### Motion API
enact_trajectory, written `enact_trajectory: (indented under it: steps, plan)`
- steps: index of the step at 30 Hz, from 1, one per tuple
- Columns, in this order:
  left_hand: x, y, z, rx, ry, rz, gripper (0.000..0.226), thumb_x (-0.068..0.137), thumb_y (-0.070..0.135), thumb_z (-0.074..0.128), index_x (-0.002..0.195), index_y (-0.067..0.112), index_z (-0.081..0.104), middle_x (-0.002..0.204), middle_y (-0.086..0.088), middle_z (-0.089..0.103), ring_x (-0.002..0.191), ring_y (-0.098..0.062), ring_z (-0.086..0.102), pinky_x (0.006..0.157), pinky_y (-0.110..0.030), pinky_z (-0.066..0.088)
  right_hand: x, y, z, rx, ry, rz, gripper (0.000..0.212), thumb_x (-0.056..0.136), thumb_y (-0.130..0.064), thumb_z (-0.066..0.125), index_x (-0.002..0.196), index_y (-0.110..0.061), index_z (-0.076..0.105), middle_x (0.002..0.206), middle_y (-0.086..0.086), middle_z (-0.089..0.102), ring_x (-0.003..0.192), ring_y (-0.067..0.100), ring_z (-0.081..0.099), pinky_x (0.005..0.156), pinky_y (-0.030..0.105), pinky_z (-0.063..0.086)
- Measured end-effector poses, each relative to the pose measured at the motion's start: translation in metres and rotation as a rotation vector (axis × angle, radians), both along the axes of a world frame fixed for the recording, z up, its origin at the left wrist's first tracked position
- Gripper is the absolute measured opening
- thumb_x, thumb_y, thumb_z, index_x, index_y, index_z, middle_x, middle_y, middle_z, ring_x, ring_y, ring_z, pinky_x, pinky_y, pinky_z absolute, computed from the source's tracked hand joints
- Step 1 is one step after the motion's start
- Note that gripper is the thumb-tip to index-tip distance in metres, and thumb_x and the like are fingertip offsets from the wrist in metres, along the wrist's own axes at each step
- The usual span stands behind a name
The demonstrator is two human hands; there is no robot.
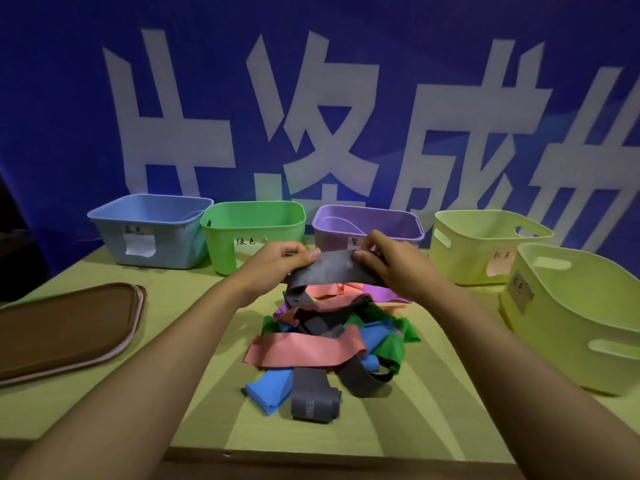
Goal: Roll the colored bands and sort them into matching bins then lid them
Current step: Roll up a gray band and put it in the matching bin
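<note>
Hiding purple bin [398, 225] label: both hands, grey band [332, 270].

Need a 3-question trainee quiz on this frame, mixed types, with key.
1. True or false: both hands pinch the grey band.
2. Which bin stands directly behind the right hand? A blue bin B green bin C purple bin
3. Fill in: the brown lids lie on the table's ____ side.

Key: 1 true, left hand and right hand each hold one end. 2 C, purple bin. 3 left.
</note>
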State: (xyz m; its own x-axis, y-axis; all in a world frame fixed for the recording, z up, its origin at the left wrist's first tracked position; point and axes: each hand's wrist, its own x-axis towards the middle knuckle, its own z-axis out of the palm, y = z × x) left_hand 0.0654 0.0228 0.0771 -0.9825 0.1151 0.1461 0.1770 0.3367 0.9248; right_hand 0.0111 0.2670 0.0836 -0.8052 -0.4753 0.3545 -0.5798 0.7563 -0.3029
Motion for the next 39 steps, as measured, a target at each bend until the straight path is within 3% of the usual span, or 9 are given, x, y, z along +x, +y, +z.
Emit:
enact_trajectory:
  steps: [6, 9, 12, 15, 18, 21, 26, 32, 39]
  plan:
    - [0.006, -0.008, 0.023, -0.073, -0.042, 0.010, 0.029, 0.101, 0.020, 0.060, 0.074, 0.011, 0.060, 0.064, -0.004, 0.052, 0.057, -0.015, 0.051, 0.053, -0.024, 0.042, -0.004, 0.003, -0.004, -0.255, -0.129, -0.003, 0.025, 0.098, -0.047, 0.062, 0.094, -0.023, 0.061, 0.089, -0.004, 0.068, 0.080, 0.018, 0.062, 0.064, 0.031, 0.044]
    - [0.007, -0.007, 0.035, 0.004, -0.099, 0.020, 0.024, 0.099, 0.012, 0.057, 0.075, 0.013, 0.055, 0.058, 0.000, 0.043, 0.050, -0.014, 0.037, 0.047, -0.024, 0.029, -0.005, 0.001, -0.002, -0.416, -0.246, -0.002, 0.024, 0.097, -0.042, 0.066, 0.092, -0.019, 0.066, 0.086, 0.000, 0.071, 0.078, 0.015, 0.067, 0.058, 0.018, 0.047]
    - [0.011, -0.001, 0.050, 0.218, -0.096, 0.132, 0.014, 0.098, 0.007, 0.058, 0.108, 0.012, 0.066, 0.061, 0.002, 0.054, 0.050, -0.011, 0.045, 0.045, -0.021, 0.033, -0.002, -0.003, -0.004, -0.488, -0.364, 0.000, 0.028, 0.100, -0.039, 0.062, 0.100, -0.013, 0.070, 0.089, -0.004, 0.071, 0.080, 0.011, 0.066, 0.062, 0.014, 0.048]
    - [0.019, 0.009, 0.068, 0.473, -0.079, 0.060, 0.014, 0.101, 0.012, 0.058, 0.112, 0.009, 0.066, 0.081, -0.006, 0.064, 0.069, -0.014, 0.058, 0.059, -0.022, 0.049, 0.004, -0.007, -0.009, -0.562, -0.454, 0.018, 0.029, 0.102, -0.036, 0.059, 0.097, -0.010, 0.073, 0.085, -0.002, 0.070, 0.076, 0.009, 0.062, 0.062, 0.012, 0.046]
    - [0.027, 0.022, 0.085, 0.636, -0.070, -0.068, 0.023, 0.098, 0.001, 0.052, 0.113, 0.006, 0.070, 0.111, -0.017, 0.069, 0.102, -0.024, 0.067, 0.088, -0.030, 0.058, 0.007, -0.012, -0.013, -0.570, -0.480, 0.030, 0.033, 0.105, -0.036, 0.054, 0.093, -0.012, 0.074, 0.082, 0.003, 0.070, 0.076, 0.013, 0.060, 0.073, 0.027, 0.050]
    - [0.031, 0.036, 0.096, 0.503, 0.022, -0.094, 0.040, 0.092, -0.016, 0.056, 0.123, 0.005, 0.067, 0.118, -0.016, 0.068, 0.107, -0.022, 0.071, 0.097, -0.030, 0.058, 0.010, -0.015, -0.013, -0.624, -0.526, 0.057, 0.037, 0.108, -0.032, 0.048, 0.100, -0.006, 0.074, 0.096, 0.017, 0.075, 0.079, 0.015, 0.067, 0.085, 0.035, 0.056]
    - [0.034, 0.055, 0.108, 0.274, 0.137, -0.019, 0.024, 0.093, 0.004, 0.071, 0.115, 0.013, 0.072, 0.116, -0.010, 0.072, 0.105, -0.021, 0.073, 0.087, -0.027, 0.061, 0.024, -0.020, -0.003, -0.688, -0.638, 0.077, 0.044, 0.111, -0.040, 0.033, 0.104, -0.023, 0.072, 0.096, -0.009, 0.078, 0.087, 0.000, 0.073, 0.078, 0.014, 0.051]
    - [0.036, 0.061, 0.123, 0.199, 0.194, -0.018, 0.024, 0.092, 0.008, 0.073, 0.116, 0.012, 0.074, 0.111, -0.003, 0.074, 0.101, -0.014, 0.074, 0.084, -0.024, 0.060, 0.034, -0.024, 0.025, -1.095, -0.576, 0.181, 0.081, 0.089, -0.073, 0.031, 0.122, -0.010, 0.070, 0.119, 0.009, 0.075, 0.120, 0.025, 0.067, 0.107, 0.043, 0.048]
    - [0.043, 0.054, 0.127, 0.154, 0.225, -0.014, 0.031, 0.093, 0.004, 0.071, 0.120, 0.018, 0.072, 0.114, 0.000, 0.073, 0.105, -0.016, 0.073, 0.087, -0.027, 0.061, 0.050, -0.023, 0.063, -1.126, -0.214, 0.335, 0.039, 0.093, -0.034, 0.066, 0.128, -0.016, 0.063, 0.121, 0.006, 0.070, 0.114, 0.021, 0.069, 0.092, 0.035, 0.060]
